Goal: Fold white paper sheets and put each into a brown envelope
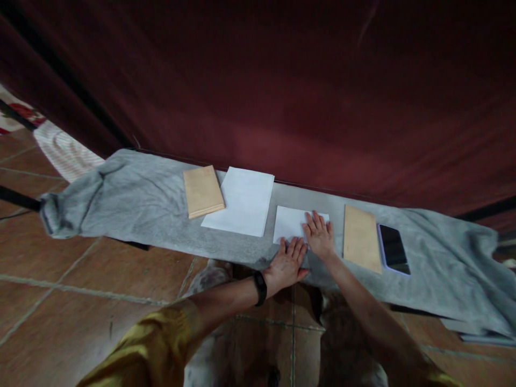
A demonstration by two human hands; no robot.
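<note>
A smaller white sheet of paper [288, 221], which looks folded, lies flat on the grey cloth-covered bench. My left hand [287, 263] rests on its near edge, fingers stretched out and the thumb apart. On the sheet's right part lies my right hand [320, 236], palm down with fingers spread. To the left is a stack of larger white paper [245, 201]. A pile of brown envelopes [202, 191] overlaps that stack's left side. Right of my hands lies a single brown envelope [362, 236].
A phone [394, 249] in a purple case lies beside the right envelope. Grey cloth [133, 199] covers the narrow bench and bunches at both ends. A dark red curtain-like surface [274, 107] rises behind it. Tiled floor [133, 269] lies below.
</note>
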